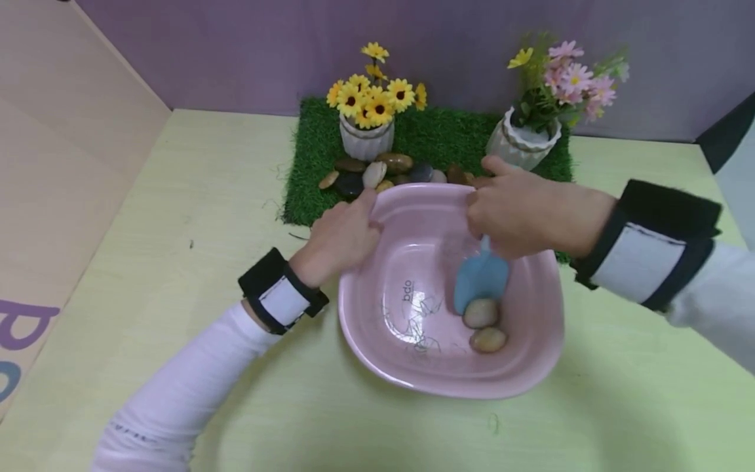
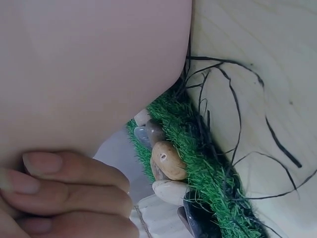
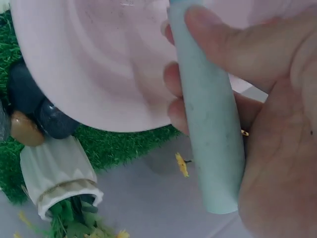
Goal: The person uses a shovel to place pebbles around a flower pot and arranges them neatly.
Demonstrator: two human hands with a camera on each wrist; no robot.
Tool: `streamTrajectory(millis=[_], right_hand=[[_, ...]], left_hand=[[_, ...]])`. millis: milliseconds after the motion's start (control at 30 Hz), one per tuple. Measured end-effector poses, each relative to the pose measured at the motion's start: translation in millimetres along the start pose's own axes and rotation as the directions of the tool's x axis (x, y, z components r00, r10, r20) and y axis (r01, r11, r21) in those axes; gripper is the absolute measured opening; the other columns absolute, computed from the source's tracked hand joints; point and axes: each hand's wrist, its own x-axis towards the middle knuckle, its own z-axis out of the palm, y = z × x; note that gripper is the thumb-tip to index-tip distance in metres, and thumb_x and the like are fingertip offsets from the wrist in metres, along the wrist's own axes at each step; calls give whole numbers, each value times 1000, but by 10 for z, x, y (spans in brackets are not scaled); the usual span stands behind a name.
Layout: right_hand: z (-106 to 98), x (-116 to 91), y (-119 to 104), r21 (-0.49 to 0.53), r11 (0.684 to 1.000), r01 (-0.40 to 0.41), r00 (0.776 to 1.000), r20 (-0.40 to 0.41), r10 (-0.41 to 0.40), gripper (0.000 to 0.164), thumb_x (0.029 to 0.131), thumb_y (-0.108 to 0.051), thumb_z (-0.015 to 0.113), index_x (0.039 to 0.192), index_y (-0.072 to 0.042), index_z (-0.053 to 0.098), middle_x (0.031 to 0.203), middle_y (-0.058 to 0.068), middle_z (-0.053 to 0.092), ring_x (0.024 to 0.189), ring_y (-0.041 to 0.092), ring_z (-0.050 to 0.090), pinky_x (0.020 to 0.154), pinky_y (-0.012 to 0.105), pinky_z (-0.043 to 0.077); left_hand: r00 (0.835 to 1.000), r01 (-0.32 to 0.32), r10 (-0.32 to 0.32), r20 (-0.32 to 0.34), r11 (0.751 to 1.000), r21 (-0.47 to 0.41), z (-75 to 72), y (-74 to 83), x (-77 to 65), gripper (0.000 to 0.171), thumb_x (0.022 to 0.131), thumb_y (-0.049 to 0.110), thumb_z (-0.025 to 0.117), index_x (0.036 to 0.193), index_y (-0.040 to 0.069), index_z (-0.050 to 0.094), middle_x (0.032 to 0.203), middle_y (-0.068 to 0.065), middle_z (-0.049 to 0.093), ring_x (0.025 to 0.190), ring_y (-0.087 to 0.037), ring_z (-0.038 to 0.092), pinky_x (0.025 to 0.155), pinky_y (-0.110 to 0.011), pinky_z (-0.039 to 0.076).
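My right hand grips the pale blue-green handle of a small toy shovel, its thumb laid along the upper part. The shovel's blue scoop points down inside a pink basin. Right at the scoop's tip is a grey-beige stone, with a tan stone just below it in the basin. My left hand holds the basin's left rim; in the left wrist view its curled fingers lie against the basin's outer side. Loose dark strands show on the basin floor.
Behind the basin lies an artificial grass mat with several stones along the basin's far rim. On it stand a white pot of yellow flowers and another pot of pink flowers. A purple wall rises behind the table.
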Motion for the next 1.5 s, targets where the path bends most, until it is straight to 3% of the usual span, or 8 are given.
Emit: streamTrajectory(millis=[233,500,600,800,1067,1267,1400,1500], right_hand=[[74,23,-36,149,988,-30,994,105,14,15,71,-15,69,64,-28,68,72,-12,67,70,14,55,84,43,28],[151,46,-157,319,946,-60,983,183,0,16,86,-23,69,70,-25,66,66,-12,60,65,11,48,79,41,26],[176,64,-189,343,937,-63,980,198,-6,9,88,-26,69,79,-24,69,74,-11,65,72,10,54,80,44,31],[203,72,-219,366,929,-57,982,186,-13,5,89,-28,69,90,-25,73,86,-9,72,81,13,63,83,45,36],[199,53,-217,407,912,53,994,63,-86,18,86,-27,73,103,-33,73,87,-14,70,82,7,59,82,41,31],[141,15,-99,525,851,1,984,153,-95,11,90,-29,69,99,-36,70,92,-18,68,84,5,55,87,42,24],[138,-47,-14,519,853,-54,981,185,-50,7,90,-28,68,93,-34,67,91,-21,68,81,6,54,86,40,23],[143,-54,1,505,862,-47,984,174,-49,2,91,-31,67,92,-33,66,87,-20,67,77,7,53,83,41,23]], left_hand=[[1000,2,-2,-1,1000,0,10,-8,1,46,101,22,44,145,10,38,96,-17,65,58,-21,67,42,-28,54],[1000,-1,1,-12,1000,10,1,-22,-7,40,101,23,43,139,11,42,93,-15,63,59,-21,66,44,-30,54],[1000,-2,2,-7,1000,8,2,-27,-4,40,101,23,43,140,12,41,91,-14,63,58,-21,66,45,-30,54],[1000,-9,9,-1,1000,-10,4,-11,-5,42,101,22,43,142,11,40,90,-14,63,56,-20,66,42,-29,53],[1000,-8,8,-3,1000,-6,9,-17,0,43,102,22,42,143,11,39,89,-14,63,55,-19,66,41,-28,53],[1000,1,-1,2,1000,-7,28,-13,4,42,101,22,43,142,10,40,89,-14,63,56,-19,66,42,-28,53],[1000,-8,8,-2,1000,-4,21,-12,3,41,101,22,43,141,11,40,89,-14,63,56,-19,66,41,-28,53],[1000,-9,9,-2,1000,-6,10,-14,2,42,101,22,43,141,11,40,89,-14,63,55,-19,66,41,-29,53]])
